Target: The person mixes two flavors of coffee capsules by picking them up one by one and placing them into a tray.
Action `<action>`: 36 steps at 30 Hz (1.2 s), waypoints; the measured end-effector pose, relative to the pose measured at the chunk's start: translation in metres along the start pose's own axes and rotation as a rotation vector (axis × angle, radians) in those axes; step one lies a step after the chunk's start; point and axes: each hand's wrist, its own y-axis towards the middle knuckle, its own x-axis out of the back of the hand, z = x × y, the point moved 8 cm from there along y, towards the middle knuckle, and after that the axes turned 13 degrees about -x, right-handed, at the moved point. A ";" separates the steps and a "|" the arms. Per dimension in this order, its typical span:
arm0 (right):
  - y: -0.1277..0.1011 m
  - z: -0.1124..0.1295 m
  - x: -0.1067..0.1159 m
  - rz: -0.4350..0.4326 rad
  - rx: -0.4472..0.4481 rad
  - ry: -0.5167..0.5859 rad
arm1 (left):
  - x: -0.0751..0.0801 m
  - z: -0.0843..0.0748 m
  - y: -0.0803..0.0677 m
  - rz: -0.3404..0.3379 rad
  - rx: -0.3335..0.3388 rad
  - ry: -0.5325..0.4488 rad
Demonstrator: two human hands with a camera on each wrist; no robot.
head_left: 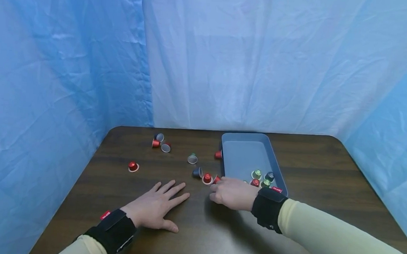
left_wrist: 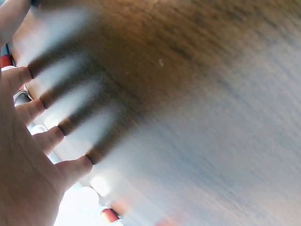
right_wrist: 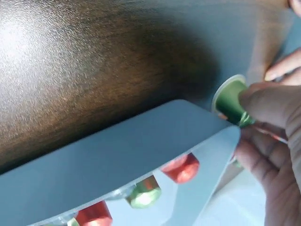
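My right hand [head_left: 233, 193] is at the near left corner of the blue tray [head_left: 245, 155]. In the right wrist view its thumb and fingers pinch a green coffee capsule [right_wrist: 229, 98] just outside the tray wall; the head view hides this capsule behind the hand. Just beyond those fingers lie a red capsule [head_left: 207, 178] and a dark blue capsule [head_left: 197, 172]. My left hand [head_left: 154, 209] is palm down over the table with its fingers spread, holding nothing. Inside the tray, near its front, sit several capsules, among them a red one [head_left: 255, 182] and a green one [head_left: 256, 173].
Another red capsule [head_left: 218, 154] leans by the tray's left wall. Farther left are a capsule showing its silver lid [head_left: 192, 159], a red one standing alone [head_left: 133, 166] and a cluster with a tipped red capsule [head_left: 156, 143]. Blue curtains [head_left: 256, 68] surround the wooden table [head_left: 326, 181].
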 end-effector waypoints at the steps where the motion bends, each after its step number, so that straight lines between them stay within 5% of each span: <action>1: -0.001 0.000 0.002 -0.005 0.009 0.032 | 0.000 0.000 0.000 -0.002 0.000 0.000; 7: -0.006 -0.007 0.024 -0.016 0.010 0.187 | -0.001 0.001 -0.001 -0.002 -0.003 0.007; 19: -0.031 -0.040 0.068 -0.025 -0.031 0.236 | -0.004 0.003 -0.001 -0.007 -0.011 -0.016; 24: -0.039 -0.053 0.076 0.012 -0.071 0.252 | -0.003 0.002 0.000 -0.007 -0.012 -0.018; 29: -0.044 -0.059 0.084 -0.066 -0.036 0.207 | -0.003 0.002 0.000 -0.002 -0.007 -0.017; 36: -0.048 -0.080 0.070 -0.047 -0.093 0.219 | -0.001 0.002 0.000 -0.004 -0.005 -0.024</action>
